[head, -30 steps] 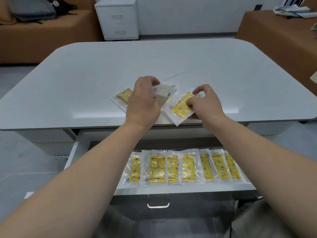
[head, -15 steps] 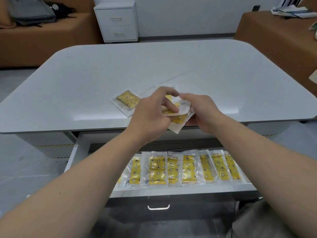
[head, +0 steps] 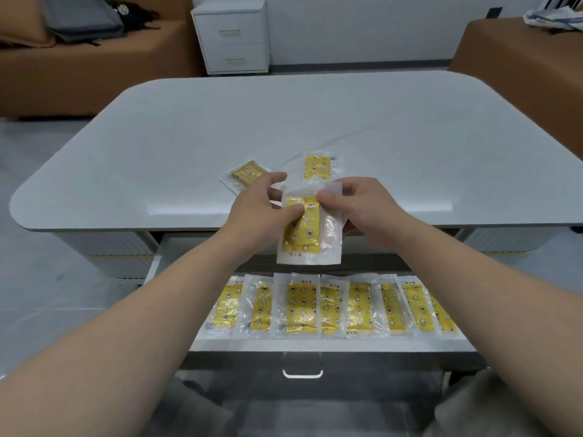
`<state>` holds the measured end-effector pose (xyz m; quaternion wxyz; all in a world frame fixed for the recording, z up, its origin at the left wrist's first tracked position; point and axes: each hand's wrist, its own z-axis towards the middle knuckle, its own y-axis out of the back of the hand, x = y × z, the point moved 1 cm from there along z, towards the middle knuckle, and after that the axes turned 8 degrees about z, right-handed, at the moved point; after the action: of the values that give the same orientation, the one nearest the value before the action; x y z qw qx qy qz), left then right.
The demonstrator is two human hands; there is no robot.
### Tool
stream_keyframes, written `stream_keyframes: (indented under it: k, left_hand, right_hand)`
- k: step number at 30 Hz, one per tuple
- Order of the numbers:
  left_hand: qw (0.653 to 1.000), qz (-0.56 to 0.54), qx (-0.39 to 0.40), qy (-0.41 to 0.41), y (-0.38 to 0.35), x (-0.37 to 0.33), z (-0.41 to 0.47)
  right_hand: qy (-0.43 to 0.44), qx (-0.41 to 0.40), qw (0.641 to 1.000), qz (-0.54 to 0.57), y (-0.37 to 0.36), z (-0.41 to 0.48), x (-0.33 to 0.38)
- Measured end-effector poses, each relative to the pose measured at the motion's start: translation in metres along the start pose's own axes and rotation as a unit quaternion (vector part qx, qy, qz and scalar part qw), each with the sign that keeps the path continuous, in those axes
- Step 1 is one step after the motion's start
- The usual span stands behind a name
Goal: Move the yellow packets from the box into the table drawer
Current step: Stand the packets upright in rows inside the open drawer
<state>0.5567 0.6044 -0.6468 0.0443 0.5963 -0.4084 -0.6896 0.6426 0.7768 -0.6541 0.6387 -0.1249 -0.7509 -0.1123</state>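
Observation:
A yellow packet [head: 307, 238] in clear wrap hangs upright over the table's front edge, above the open drawer [head: 331, 346]. My left hand [head: 262, 209] pinches its left side with thumb and fingers. My right hand [head: 359, 206] pinches its top right corner. Two more yellow packets lie on the white table [head: 284, 121]: one [head: 247, 173] at the left, one [head: 318, 167] just beyond my hands. Several yellow packets [head: 334, 307] lie side by side in a row in the drawer. No box is in view.
The drawer has a metal handle [head: 303, 372] at its front. A white two-drawer cabinet [head: 232, 39] stands behind the table. Brown sofas [head: 63, 67] flank the room, with a grey bag [head: 82, 17] on the left one and papers [head: 552, 17] on the right one.
Both hands lifted one packet off the table and turned it upright over the front edge. A second packet they had covered now lies exposed on the table.

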Motion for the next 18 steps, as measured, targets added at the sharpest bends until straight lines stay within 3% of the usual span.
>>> stream_keyframes:
  k: [7, 13, 18]
  left_hand:
    - [0.992, 0.07, 0.087, 0.054, 0.016, 0.019, 0.0]
    - [0.947, 0.213, 0.207, 0.125, 0.028, 0.051, 0.001]
    - [0.92, 0.194, 0.288, 0.181, 0.013, 0.087, -0.001]
  right_hand:
    - [0.024, 0.059, 0.98, -0.188, -0.017, -0.006, -0.007]
    - [-0.025, 0.147, 0.935, -0.322, -0.02, -0.008, -0.015]
    - [-0.04, 0.2, 0.903, -0.379, -0.022, -0.01, -0.017]
